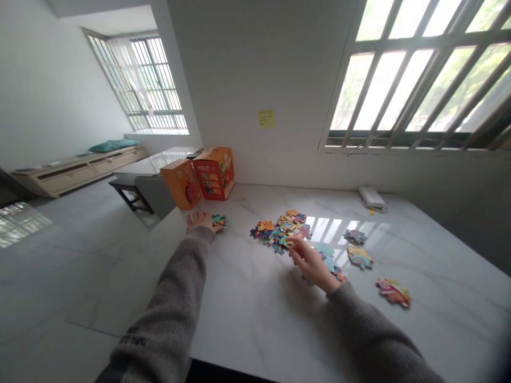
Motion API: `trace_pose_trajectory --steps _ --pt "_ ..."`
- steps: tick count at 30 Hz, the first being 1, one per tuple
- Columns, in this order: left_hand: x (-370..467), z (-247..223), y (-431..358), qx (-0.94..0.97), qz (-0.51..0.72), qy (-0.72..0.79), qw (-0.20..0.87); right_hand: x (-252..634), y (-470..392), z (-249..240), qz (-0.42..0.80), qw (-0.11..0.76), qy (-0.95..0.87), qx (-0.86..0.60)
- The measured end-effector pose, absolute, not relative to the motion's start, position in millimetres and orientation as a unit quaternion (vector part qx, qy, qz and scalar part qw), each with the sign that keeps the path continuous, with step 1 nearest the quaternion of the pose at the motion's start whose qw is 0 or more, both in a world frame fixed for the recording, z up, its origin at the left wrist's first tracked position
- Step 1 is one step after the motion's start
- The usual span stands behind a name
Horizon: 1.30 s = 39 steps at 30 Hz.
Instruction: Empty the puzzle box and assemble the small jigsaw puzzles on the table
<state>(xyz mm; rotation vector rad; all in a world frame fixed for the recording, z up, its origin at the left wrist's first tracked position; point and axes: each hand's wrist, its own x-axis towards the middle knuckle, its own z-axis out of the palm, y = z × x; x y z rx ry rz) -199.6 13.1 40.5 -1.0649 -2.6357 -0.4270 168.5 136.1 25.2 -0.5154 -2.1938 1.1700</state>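
Note:
My left hand (200,221) rests at the left edge of the table beside a small heap of puzzle pieces (220,222), its fingers apart and partly over the heap's near side. In the middle of the table lies a larger loose pile of colourful puzzle pieces (293,223). At this pile's front edge my right hand (310,261) is closed, thumb and fingers pinching a puzzle piece (286,242). Beneath and behind the right hand are light blue joined pieces (325,254), partly hidden by it.
Several small clusters sit on the right: greyish pieces (355,236), a yellow-and-blue cluster (360,257) and a red one (393,292). Two orange boxes (214,173) stand at the back left. A white packet (373,199) lies near the wall; a yellow note (266,118) hangs above.

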Motion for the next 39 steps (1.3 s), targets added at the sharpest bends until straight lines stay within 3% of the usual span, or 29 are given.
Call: trace_pose_trajectory --steps 5,11,16,23,27,32,39 --pt "-196 47 22 -0.406 -0.184 -0.888 0.114 169 138 24 0.438 0.292 -0.827 -0.196" --pt "-113 47 74 -0.596 -0.219 -0.772 0.029 168 140 17 0.42 0.288 -0.837 -0.2" --pt "-79 32 112 -0.582 -0.198 -0.788 -0.04 167 137 16 0.425 0.315 -0.821 -0.214" --pt "-81 38 92 -0.62 -0.246 -0.745 0.027 168 138 15 0.421 0.339 -0.812 -0.222" --pt "-56 42 69 -0.702 -0.33 -0.63 0.036 167 141 18 0.49 0.36 -0.759 -0.234" --pt "-19 41 55 -0.776 -0.383 -0.498 -0.046 167 141 21 0.581 0.323 -0.718 -0.209" --pt "-4 38 52 -0.6 -0.559 -0.558 -0.127 166 141 21 0.678 0.357 -0.603 -0.222"
